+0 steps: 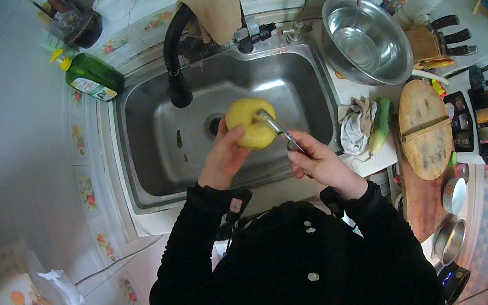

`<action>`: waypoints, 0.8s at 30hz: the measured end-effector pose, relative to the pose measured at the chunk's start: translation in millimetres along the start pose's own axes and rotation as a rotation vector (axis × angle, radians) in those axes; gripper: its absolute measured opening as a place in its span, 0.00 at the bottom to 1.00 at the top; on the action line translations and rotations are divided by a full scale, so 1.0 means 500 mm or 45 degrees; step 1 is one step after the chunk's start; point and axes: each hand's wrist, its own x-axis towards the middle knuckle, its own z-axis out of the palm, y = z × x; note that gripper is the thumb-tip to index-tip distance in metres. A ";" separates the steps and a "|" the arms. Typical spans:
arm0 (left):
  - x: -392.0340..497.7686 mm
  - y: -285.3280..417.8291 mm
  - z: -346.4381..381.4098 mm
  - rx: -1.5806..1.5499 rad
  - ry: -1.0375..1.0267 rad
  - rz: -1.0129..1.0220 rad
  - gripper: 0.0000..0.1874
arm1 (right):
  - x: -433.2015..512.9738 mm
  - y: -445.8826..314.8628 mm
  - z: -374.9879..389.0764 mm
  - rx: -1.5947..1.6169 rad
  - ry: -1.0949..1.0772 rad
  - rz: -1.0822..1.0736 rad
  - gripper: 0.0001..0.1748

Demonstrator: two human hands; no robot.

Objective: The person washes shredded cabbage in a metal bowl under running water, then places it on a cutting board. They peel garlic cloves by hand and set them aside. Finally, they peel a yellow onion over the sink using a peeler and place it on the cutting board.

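My left hand [225,158] grips a large round yellow fruit [254,139], perhaps a pear, from its lower left, above the steel sink basin [164,165]. In my right hand [319,159] is a metal peeler [287,135], its head against the fruit's hollow near the top. The fruit's skin looks unbroken where it shows. Just left of the fruit lies the sink drain [213,126], partly hidden by my left hand. A small green scrap [179,139] lies on the basin floor.
A black faucet [175,67] arches over the basin. Green soap bottle [93,78] stands at the left corner. On the right are a steel bowl [358,41], a crumpled cloth [357,127], a green vegetable [381,126], a wooden lid [428,147] and a knife block [420,43].
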 end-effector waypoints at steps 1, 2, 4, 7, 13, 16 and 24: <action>0.002 -0.001 -0.003 -0.022 0.025 0.022 0.34 | 0.011 -0.002 0.003 0.019 -0.006 0.145 0.20; 0.008 -0.003 -0.004 -0.046 0.049 0.044 0.35 | 0.018 -0.006 0.003 0.023 0.012 0.223 0.22; 0.016 -0.006 -0.005 -0.062 0.067 0.090 0.36 | 0.030 -0.014 0.010 0.133 -0.025 0.275 0.22; 0.029 -0.010 -0.003 -0.047 0.079 0.153 0.37 | 0.034 -0.026 0.017 0.177 -0.021 0.319 0.22; 0.054 -0.018 0.002 0.074 0.206 0.263 0.36 | 0.058 -0.017 0.022 0.107 0.029 0.337 0.24; 0.062 -0.018 -0.005 0.121 0.269 0.280 0.35 | 0.087 0.015 0.031 -0.225 0.161 0.113 0.25; 0.030 0.000 -0.056 0.175 0.340 -0.166 0.33 | 0.132 0.054 -0.013 -0.989 0.096 -0.288 0.23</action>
